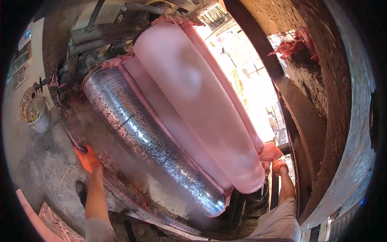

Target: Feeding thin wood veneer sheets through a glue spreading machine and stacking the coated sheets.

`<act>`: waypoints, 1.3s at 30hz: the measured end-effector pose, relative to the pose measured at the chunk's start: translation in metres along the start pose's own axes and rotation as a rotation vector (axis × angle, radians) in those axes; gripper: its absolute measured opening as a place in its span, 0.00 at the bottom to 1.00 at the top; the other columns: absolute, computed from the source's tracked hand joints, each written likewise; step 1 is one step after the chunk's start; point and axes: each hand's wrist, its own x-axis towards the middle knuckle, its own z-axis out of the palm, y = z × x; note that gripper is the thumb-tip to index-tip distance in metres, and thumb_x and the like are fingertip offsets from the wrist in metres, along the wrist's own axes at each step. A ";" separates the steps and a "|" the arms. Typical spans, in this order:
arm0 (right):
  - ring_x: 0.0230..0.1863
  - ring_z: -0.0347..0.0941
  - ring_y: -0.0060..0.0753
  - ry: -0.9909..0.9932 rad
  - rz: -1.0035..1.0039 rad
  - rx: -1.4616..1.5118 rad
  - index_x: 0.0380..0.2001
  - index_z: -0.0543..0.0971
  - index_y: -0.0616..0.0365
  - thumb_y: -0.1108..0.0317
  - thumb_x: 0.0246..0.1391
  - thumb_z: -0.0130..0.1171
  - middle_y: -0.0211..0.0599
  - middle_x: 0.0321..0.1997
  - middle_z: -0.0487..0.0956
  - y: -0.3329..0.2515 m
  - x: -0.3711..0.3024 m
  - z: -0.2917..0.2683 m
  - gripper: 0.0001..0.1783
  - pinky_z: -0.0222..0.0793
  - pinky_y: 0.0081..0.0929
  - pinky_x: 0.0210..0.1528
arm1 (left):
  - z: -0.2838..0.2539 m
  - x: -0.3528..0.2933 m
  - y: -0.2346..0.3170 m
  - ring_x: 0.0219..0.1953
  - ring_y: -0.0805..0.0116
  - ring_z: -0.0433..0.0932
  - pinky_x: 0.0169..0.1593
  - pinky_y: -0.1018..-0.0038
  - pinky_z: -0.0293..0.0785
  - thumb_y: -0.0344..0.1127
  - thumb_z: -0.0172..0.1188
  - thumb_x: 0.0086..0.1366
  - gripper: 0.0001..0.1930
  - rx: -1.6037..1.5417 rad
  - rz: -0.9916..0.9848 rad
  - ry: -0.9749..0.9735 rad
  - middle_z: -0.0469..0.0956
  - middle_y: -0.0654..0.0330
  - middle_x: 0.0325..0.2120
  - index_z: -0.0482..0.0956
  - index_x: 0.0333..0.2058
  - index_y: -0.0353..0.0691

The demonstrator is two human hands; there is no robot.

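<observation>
Two big rollers lie slantwise in front of me. A smooth pink rubber sheet (193, 92) wraps the right one. The left is a bare, shiny metal roller (137, 133) with dark and pinkish specks. My left hand (89, 158), in an orange glove, is closed at the dark rim left of the metal roller; what its fingers hold is too small to make out. At the near right end of the rollers, my right hand (279, 166), also orange-gloved, is closed on a loose pink flap of the rubber sheet. Its fingers are partly hidden.
A dirty bucket (35, 111) stands on the grey floor at the left. A big curved brown wheel or guard (330, 101) rises close on my right. Dark machine parts (96, 40) sit beyond the rollers. Pink scraps (296, 46) cling to the frame at upper right.
</observation>
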 end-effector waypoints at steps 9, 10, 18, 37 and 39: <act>0.27 0.74 0.34 0.244 -0.128 0.768 0.43 0.76 0.53 0.64 0.56 0.54 0.36 0.33 0.78 -0.047 0.055 -0.018 0.12 0.73 0.35 0.29 | 0.017 0.003 -0.010 0.59 0.50 0.71 0.58 0.61 0.68 0.57 0.56 0.63 0.39 -0.123 0.007 -0.062 0.68 0.53 0.62 0.56 0.67 0.46; 0.25 0.73 0.34 0.268 -0.275 0.632 0.40 0.77 0.54 0.66 0.58 0.48 0.37 0.35 0.78 -0.050 0.045 -0.049 0.10 0.70 0.35 0.28 | 0.006 0.008 -0.012 0.59 0.51 0.71 0.58 0.61 0.68 0.56 0.56 0.63 0.39 -0.124 0.003 -0.068 0.68 0.53 0.62 0.56 0.68 0.46; 0.36 0.75 0.30 0.287 -0.269 0.892 0.55 0.71 0.52 0.65 0.61 0.49 0.39 0.44 0.78 -0.146 0.003 -0.280 0.19 0.73 0.31 0.35 | -0.011 0.009 -0.002 0.59 0.52 0.71 0.56 0.62 0.70 0.55 0.56 0.64 0.38 -0.076 -0.073 -0.099 0.66 0.55 0.63 0.56 0.68 0.49; 0.32 0.79 0.48 0.678 -0.416 0.364 0.36 0.75 0.50 0.64 0.55 0.51 0.40 0.29 0.81 -0.297 -0.241 -0.235 0.07 0.72 0.46 0.33 | -0.013 0.030 -0.059 0.54 0.49 0.75 0.53 0.57 0.72 0.60 0.56 0.59 0.38 -0.109 0.037 -0.089 0.72 0.54 0.58 0.62 0.64 0.50; 0.33 0.79 0.47 0.585 -0.388 0.400 0.34 0.75 0.50 0.62 0.56 0.53 0.40 0.29 0.80 -0.278 -0.246 -0.195 0.06 0.72 0.45 0.34 | -0.023 0.030 -0.057 0.54 0.46 0.74 0.53 0.56 0.71 0.62 0.57 0.59 0.41 -0.092 0.031 -0.125 0.71 0.50 0.58 0.60 0.65 0.47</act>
